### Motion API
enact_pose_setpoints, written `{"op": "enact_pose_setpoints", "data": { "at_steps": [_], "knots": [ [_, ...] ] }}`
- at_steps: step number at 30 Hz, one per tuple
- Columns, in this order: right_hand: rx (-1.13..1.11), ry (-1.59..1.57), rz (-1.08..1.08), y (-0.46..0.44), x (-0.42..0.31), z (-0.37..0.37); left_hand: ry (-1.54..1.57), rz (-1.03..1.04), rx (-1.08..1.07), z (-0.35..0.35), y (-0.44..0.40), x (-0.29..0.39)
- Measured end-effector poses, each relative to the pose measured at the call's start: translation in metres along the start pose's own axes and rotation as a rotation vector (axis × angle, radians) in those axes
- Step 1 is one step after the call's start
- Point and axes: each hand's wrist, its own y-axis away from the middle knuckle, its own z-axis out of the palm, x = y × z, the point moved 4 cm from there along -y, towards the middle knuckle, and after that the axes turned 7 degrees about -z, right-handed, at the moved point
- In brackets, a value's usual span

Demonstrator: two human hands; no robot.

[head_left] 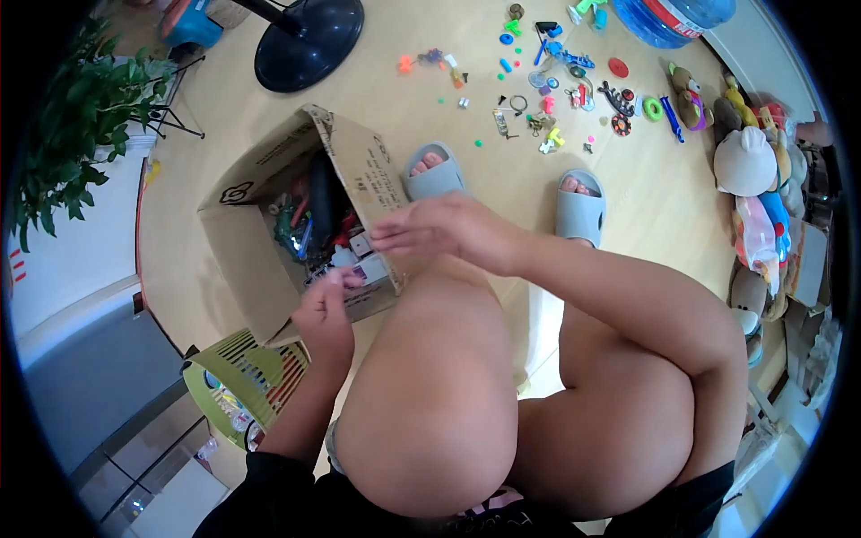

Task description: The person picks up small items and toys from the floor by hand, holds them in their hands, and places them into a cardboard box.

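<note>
An open cardboard box point(247, 260) stands beside my legs, with mixed small toys and parts inside, among them a white box-shaped piece point(369, 269) and a long black object point(328, 193). At the box's near edge is my left hand point(325, 314), thumb and fingertips brought together in a pinch; what they hold, if anything, is too small to make out. My right hand point(448, 230) hovers by the box's right side, above my knee, its fingers stretched out and a little blurred. Nothing shows in that hand.
Small toys and trinkets, including a red disc point(618, 67) and a green ring point(653, 108), lie scattered on the floor. Plush toys point(743, 161) line the right side. A green basket point(238, 372), a black round stand base point(309, 45) and a water bottle point(673, 20) surround the area.
</note>
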Motion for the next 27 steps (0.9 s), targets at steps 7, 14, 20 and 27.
{"op": "enact_pose_setpoints", "data": {
  "at_steps": [7,14,20,27],
  "knots": [
    [0.623,0.118,-0.147,0.038,-0.024,-0.138,0.122,0.568,-0.234,0.072,-0.058,0.125],
    [0.832,0.067,-0.42,0.089,-0.074,-0.275,0.599,-0.504,-0.721,0.276,-0.132,0.087],
    [0.947,-0.264,-0.462,0.1,-0.057,-0.327,0.516,-0.776,-0.64,0.36,-0.141,-0.03],
    [0.856,-0.389,-0.227,0.113,-0.026,-0.343,0.696,-0.762,-0.701,0.369,-0.177,-0.027]
  ]
}}
